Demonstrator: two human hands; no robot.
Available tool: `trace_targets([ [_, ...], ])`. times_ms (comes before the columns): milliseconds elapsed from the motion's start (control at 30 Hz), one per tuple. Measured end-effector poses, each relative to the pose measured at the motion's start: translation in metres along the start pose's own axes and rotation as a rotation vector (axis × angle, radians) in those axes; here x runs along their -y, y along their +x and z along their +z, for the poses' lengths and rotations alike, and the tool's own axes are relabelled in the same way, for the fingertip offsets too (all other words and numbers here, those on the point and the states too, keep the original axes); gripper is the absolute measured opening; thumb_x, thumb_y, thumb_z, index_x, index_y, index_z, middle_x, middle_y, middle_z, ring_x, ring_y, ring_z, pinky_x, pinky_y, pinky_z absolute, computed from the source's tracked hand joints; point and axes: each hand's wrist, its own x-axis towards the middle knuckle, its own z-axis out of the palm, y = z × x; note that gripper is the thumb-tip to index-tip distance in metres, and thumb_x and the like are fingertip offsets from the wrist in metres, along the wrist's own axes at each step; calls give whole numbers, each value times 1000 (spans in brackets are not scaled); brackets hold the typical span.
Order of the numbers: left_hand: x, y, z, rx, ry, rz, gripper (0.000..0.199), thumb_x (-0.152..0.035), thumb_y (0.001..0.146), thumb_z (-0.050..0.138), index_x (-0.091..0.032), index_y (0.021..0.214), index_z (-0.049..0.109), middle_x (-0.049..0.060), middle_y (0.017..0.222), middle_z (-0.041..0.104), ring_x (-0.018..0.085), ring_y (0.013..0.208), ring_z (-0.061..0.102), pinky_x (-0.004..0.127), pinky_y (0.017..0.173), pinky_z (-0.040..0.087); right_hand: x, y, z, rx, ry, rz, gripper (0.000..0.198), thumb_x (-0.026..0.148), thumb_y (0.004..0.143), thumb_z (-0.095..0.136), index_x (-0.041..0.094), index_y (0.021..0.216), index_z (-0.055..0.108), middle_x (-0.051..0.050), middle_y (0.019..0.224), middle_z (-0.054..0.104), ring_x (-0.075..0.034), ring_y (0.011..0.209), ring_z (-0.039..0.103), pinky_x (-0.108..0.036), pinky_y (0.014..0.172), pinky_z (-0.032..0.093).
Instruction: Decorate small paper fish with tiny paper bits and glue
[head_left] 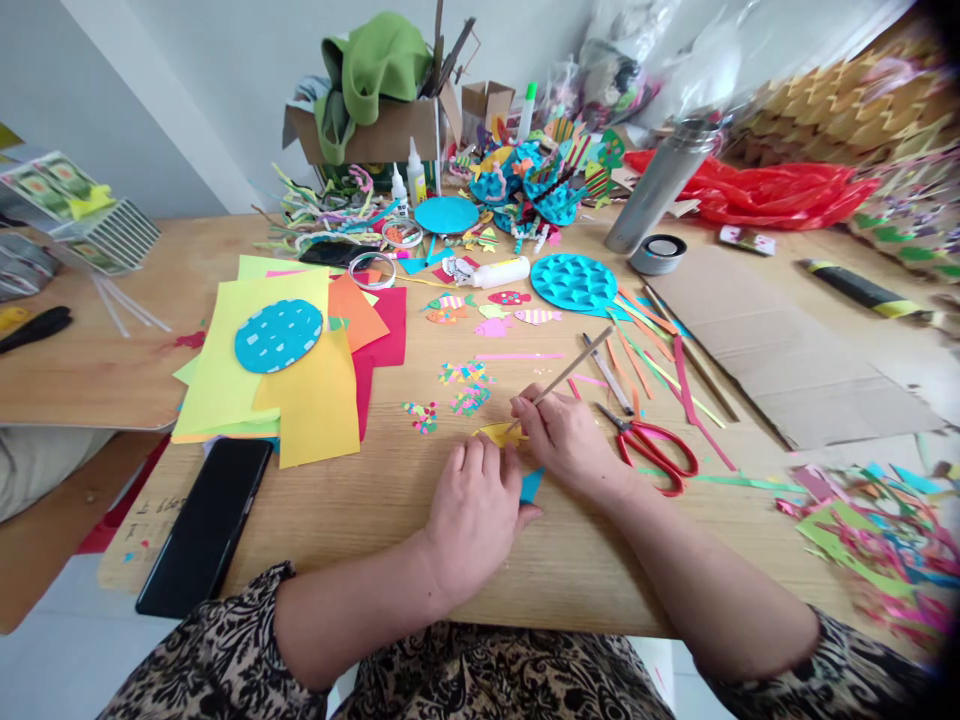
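Note:
My right hand [559, 435] pinches a thin wooden stick [574, 365], its lower tip against a small yellow paper cutout [499, 434] on the table. Over the near edge of that cutout lies my left hand [474, 510], fingers lowered and thumb spread to the side; part of the cutout is hidden beneath. A scrap of blue paper [532, 485] shows between the hands. Just beyond them are small heaps of coloured paper bits [469, 400] and several decorated paper fish [493, 327]. Red-handled scissors [660, 450] lie beside my right forearm.
Coloured paper sheets [319, 400] and a black phone [204, 525] lie at left. Behind stand a scalloped blue disc [574, 282], a glue bottle [501, 272] and a steel flask [660, 185]. Cardboard [780, 340], paper strips [686, 380] and shredded scraps [870, 540] lie at right.

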Motion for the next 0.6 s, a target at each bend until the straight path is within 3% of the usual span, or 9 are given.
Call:
trace_targets([
  [600, 0, 0, 0, -2, 21, 6, 69, -60, 83, 60, -8, 128, 55, 20, 111, 60, 30, 100, 52, 40, 84, 40, 0, -1, 1, -28, 60, -2, 28, 30, 97, 42, 21, 72, 49, -1, 62, 57, -12, 51, 53, -26, 53, 38],
])
